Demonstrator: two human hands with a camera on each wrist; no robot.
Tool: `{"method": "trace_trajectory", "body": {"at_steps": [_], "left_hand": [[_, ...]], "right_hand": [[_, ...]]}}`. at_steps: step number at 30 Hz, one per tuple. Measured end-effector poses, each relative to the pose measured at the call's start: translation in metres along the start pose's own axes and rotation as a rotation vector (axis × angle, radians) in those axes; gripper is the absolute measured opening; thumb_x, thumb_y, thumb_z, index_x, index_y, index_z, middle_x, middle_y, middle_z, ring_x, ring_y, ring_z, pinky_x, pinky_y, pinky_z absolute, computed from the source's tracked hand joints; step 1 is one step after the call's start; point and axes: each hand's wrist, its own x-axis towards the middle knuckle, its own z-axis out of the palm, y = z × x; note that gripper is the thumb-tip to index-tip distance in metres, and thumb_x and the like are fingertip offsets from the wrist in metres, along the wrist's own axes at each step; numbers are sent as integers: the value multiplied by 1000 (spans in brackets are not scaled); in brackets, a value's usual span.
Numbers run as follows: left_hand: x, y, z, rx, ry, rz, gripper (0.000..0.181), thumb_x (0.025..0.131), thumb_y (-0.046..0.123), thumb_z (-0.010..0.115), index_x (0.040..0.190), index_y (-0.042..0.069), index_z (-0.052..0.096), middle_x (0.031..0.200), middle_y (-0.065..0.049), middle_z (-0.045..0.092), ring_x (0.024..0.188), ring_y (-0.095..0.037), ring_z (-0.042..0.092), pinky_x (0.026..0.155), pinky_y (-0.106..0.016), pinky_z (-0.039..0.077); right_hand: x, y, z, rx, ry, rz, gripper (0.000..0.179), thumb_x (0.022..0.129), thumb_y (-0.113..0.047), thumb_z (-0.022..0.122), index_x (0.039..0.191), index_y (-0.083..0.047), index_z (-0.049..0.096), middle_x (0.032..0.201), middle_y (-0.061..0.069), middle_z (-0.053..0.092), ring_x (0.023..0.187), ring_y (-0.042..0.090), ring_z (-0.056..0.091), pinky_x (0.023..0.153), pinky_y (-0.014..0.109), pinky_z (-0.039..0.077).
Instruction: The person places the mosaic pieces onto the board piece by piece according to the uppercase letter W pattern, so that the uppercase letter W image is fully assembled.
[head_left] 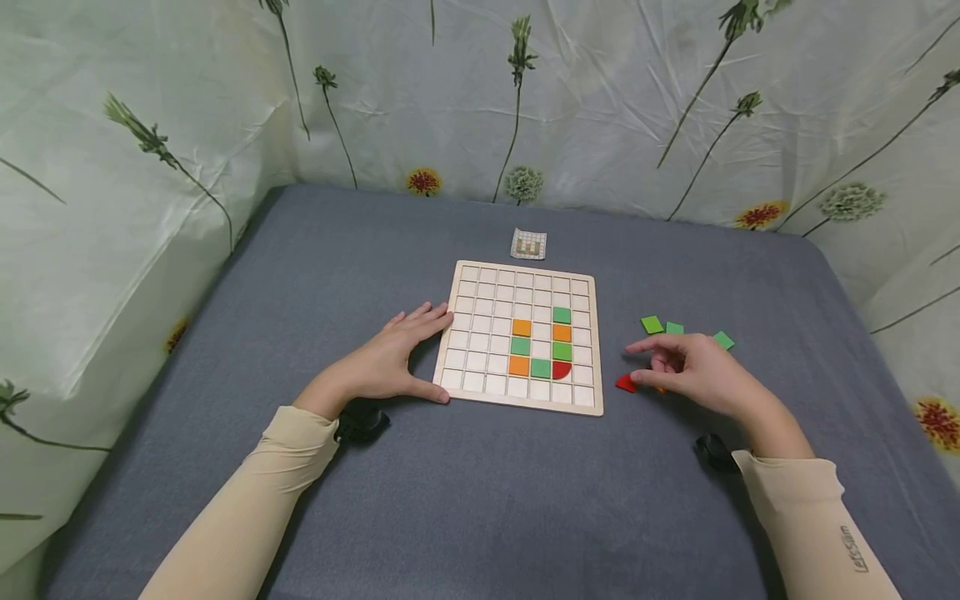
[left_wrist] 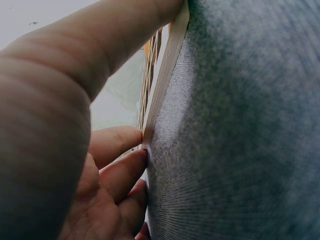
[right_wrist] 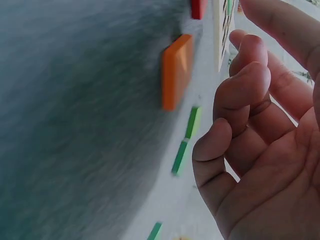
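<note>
A wooden grid board (head_left: 480, 322) lies flat on the cloth. Several orange, green and light green square tiles and a red rounded piece (head_left: 561, 369) sit in its cells. My left hand (head_left: 386, 358) is spread along the board's left edge, thumb at the near corner and fingertips farther up the side. To the right of the board, my right hand (head_left: 697, 367) hovers over loose pieces, fingers loosely bent and nothing between them. Its thumb is close by a red piece (head_left: 626, 383). In the right wrist view, an orange tile (right_wrist: 176, 72) lies on the cloth below the hand.
Beyond the right hand lie a light green tile (head_left: 652, 325) and green tiles (head_left: 723, 340). A small card with a printed grid pattern (head_left: 528, 244) is behind the board. Grey cloth (head_left: 480, 500) covers the table, with a flowered curtain (head_left: 450, 100) behind.
</note>
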Motion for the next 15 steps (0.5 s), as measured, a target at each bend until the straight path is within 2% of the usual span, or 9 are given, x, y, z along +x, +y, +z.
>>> {"method": "trace_trajectory", "body": {"at_steps": [8, 15], "left_hand": [[1, 0, 0, 4, -3, -7, 121, 77, 46, 97, 171, 11, 30, 180, -9, 22, 170, -33, 10, 136, -62, 5], [0, 1, -1, -2, -10, -10, 121, 77, 46, 97, 171, 12, 29, 181, -7, 20, 170, -32, 9, 136, -62, 4]], "right_hand": [[-20, 19, 1, -17, 65, 9, 37, 92, -28, 87, 125, -11, 78, 78, -1, 54, 67, 7, 50, 59, 25, 41], [-28, 28, 3, -51, 74, 61, 41, 93, -32, 86, 126, -11, 77, 78, -1, 55, 65, 7, 49, 59, 25, 39]]}}
